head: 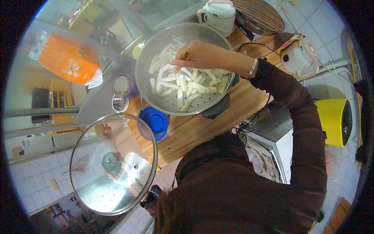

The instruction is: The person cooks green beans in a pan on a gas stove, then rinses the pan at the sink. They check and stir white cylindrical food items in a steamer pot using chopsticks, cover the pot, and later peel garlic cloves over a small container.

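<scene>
A round metal steamer [146, 101] with a perforated floor stands on the wooden worktop [187, 134]. Pale, peeled sticks of a root vegetable [187, 83] lie in a loose heap inside it. Over the heap, my right hand [194, 54] grips wooden chopsticks [186, 55], whose lower ends point down among the sticks. Off to the left, my left hand [124, 172] shows through a glass lid [90, 181] and holds it by its dark knob [111, 163]. The lid is tilted up and has water drops on it.
A blue plastic cup [153, 122] and a lidded jar [124, 84] stand left of the steamer. Behind it are a white electric kettle [220, 17] and a slatted round board [260, 14]. Another white appliance [301, 57] with cables is at right. An orange bag [70, 60] is at upper left.
</scene>
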Motion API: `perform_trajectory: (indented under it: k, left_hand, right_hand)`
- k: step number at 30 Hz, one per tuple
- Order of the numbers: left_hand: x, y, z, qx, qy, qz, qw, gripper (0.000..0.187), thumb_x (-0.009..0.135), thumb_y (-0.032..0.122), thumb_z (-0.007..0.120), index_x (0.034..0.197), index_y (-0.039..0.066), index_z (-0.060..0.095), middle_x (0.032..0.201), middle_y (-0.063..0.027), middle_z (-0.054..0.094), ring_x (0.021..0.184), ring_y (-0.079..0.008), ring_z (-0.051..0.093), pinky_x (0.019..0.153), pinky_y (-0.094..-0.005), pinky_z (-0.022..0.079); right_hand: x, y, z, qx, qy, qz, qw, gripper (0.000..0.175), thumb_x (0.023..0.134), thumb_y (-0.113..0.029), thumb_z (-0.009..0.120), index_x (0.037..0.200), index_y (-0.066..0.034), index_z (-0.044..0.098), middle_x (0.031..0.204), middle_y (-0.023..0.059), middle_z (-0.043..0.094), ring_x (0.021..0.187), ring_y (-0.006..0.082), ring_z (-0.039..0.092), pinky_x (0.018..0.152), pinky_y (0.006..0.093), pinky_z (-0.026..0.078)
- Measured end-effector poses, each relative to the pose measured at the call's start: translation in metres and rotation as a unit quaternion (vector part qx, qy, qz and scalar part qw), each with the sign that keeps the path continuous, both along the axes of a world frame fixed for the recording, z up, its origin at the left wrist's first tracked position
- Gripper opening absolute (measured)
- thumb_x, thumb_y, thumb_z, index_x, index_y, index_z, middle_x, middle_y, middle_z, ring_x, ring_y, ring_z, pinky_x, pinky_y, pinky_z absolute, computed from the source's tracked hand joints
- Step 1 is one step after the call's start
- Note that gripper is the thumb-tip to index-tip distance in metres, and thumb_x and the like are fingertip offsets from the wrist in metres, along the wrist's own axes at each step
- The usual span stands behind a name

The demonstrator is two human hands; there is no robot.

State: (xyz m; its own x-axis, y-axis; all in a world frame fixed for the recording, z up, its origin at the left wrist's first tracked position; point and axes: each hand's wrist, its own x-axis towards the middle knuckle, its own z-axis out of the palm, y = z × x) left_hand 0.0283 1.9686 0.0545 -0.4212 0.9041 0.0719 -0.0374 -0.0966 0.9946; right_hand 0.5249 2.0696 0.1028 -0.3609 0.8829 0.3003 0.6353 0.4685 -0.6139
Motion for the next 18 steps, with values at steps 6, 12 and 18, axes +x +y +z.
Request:
perform_trajectory:
  k: [6, 12, 18]
  left_hand:
    - [0.0, 0.014, -0.005, 0.075, -0.223, -0.123, 0.964, 0.07, 0.08, 0.017, 0.07, 0.136, -0.001, 0.033, 0.129, -0.0222, 0.047, 0.11, -0.0298, 0.054, 0.094, -0.0392, 0.045]
    - [-0.007, 0.028, 0.003, 0.024, -0.507, -0.281, 0.814, 0.063, 0.085, 0.024, 0.064, 0.136, 0.0, 0.035, 0.134, -0.0231, 0.042, 0.124, -0.0397, 0.041, 0.097, -0.047, 0.046]
    - [0.017, 0.03, 0.014, 0.057, -0.45, -0.249, 0.856, 0.064, 0.086, 0.028, 0.063, 0.136, -0.001, 0.035, 0.134, -0.0236, 0.042, 0.124, -0.0374, 0.042, 0.095, -0.0446, 0.048]
  right_hand:
    - [-0.01, -0.014, -0.006, -0.03, 0.089, 0.084, 0.992, 0.044, 0.09, -0.04, 0.054, 0.069, -0.0025, 0.062, 0.063, 0.0175, 0.06, 0.054, 0.0339, 0.054, 0.057, 0.0415, 0.044]
    - [0.01, -0.008, -0.013, 0.013, -0.042, 0.0, 0.999, 0.032, 0.09, -0.032, 0.057, 0.08, -0.0029, 0.067, 0.074, 0.0152, 0.064, 0.067, 0.0323, 0.059, 0.063, 0.0366, 0.048]
    - [0.019, -0.011, -0.029, 0.017, 0.006, 0.006, 1.0, 0.037, 0.089, -0.036, 0.057, 0.077, -0.0023, 0.066, 0.073, 0.016, 0.063, 0.066, 0.0333, 0.058, 0.064, 0.0392, 0.046]
